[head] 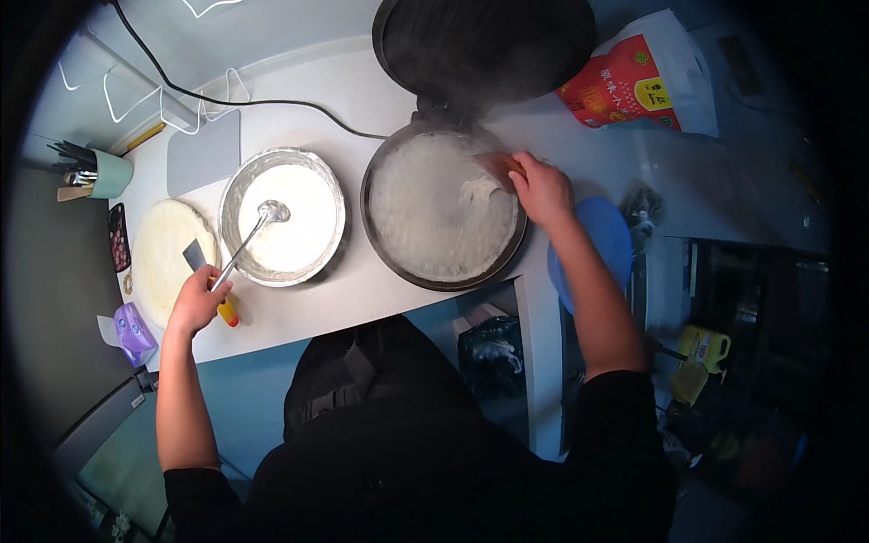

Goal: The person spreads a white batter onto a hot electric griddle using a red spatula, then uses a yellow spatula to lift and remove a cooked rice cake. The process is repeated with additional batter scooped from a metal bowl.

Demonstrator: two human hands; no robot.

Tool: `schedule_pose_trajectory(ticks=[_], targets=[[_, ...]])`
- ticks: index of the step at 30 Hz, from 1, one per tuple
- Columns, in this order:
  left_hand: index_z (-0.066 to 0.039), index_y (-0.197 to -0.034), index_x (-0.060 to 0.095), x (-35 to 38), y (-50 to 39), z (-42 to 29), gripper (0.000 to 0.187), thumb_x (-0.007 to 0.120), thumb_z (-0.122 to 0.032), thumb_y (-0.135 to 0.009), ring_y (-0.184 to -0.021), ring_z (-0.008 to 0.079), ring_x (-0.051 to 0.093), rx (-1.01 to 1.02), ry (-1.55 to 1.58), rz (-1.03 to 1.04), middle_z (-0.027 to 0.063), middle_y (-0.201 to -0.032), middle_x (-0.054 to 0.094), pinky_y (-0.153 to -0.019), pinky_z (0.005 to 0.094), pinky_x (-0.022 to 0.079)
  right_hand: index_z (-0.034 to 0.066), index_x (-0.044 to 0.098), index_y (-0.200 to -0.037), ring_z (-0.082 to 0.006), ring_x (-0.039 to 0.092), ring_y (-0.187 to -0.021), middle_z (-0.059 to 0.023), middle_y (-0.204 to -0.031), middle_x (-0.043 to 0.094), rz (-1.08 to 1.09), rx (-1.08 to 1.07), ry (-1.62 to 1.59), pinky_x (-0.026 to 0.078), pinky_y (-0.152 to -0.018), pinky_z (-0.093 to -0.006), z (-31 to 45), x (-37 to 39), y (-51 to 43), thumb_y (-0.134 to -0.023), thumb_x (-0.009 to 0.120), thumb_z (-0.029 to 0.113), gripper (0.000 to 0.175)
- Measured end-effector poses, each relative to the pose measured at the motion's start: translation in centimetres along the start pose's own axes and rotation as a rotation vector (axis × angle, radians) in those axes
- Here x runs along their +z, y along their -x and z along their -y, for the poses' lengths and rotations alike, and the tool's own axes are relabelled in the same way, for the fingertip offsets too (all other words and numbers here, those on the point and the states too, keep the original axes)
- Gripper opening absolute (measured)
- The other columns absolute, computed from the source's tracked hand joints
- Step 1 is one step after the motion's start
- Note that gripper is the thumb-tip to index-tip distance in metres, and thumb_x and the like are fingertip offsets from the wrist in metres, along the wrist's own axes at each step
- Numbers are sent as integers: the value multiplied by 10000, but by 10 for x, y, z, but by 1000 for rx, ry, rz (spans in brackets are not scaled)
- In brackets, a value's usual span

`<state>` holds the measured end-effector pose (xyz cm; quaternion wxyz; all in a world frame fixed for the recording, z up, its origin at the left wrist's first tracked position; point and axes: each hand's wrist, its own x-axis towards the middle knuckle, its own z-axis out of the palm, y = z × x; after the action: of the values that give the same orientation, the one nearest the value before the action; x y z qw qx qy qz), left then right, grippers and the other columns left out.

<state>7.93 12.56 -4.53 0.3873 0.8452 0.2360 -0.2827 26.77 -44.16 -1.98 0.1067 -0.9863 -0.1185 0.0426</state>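
Observation:
Steam rises from a round electric griddle (367, 231), whose dark lid (475, 47) stands raised behind it. A thin layer of pale batter (434, 217) covers the plate, with a thicker smear at its right. My right hand (546, 193) grips a reddish-brown flat scraper (495, 168) over that smear. In my left hand (197, 302) is the handle of a metal ladle (273, 212); its bowl rests in white batter (292, 237) inside a metal bowl (232, 197). Beside that hand, a putty knife with a yellow handle (227, 311) lies partly over a stack of pale flatbreads (159, 265).
A grey board (204, 153), a green utensil holder (113, 175) and a purple tissue pack (136, 334) stand at the left. Behind, a black cable (292, 103) crosses the counter. At the right are a red and white bag (618, 88) and a blue round item (604, 231).

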Motion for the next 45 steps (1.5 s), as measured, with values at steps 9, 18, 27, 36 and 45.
schedule_pose_trajectory(ticks=[9,18,27,36,45], targets=[[-9,-1152,602,6,24,-49,300,473,-250,-1027,-862,462,643,258,-636,-183,271,-885,681,-772,544,493,154,669,-1093,-299,697,-840,-97,-835,714,-158,21,273,559,-705,-449,47,71,52,-944,588,229,186],[-13,-1274,597,-36,92,-79,335,455,-192,-1029,-816,440,649,364,-638,-255,254,-852,678,-735,522,488,117,685,-1001,-334,706,-775,-136,-829,726,-105,203,298,566,-694,-461,52,51,47,-937,533,167,172],[14,-1379,538,-53,118,-76,379,425,-159,-1062,-761,331,634,389,-197,-183,192,-829,669,-688,420,464,62,709,-974,-328,712,-786,-137,-822,730,-139,-18,136,574,-699,-451,102,76,76,-896,567,159,189],[-15,-1432,507,-11,97,-78,395,433,-188,-1085,-651,49,386,330,359,237,-67,-731,416,-597,214,366,137,729,-1066,-299,695,-903,-89,-971,737,-305,-39,111,559,-773,-422,63,72,53,-899,628,180,200],[-40,-1494,434,100,53,-120,449,462,-188,-1071,-678,85,417,409,347,377,-14,-739,440,-658,244,430,133,708,-1082,-324,689,-904,-110,-968,731,-112,118,-15,557,-735,-447,86,52,115,-893,637,152,203]])
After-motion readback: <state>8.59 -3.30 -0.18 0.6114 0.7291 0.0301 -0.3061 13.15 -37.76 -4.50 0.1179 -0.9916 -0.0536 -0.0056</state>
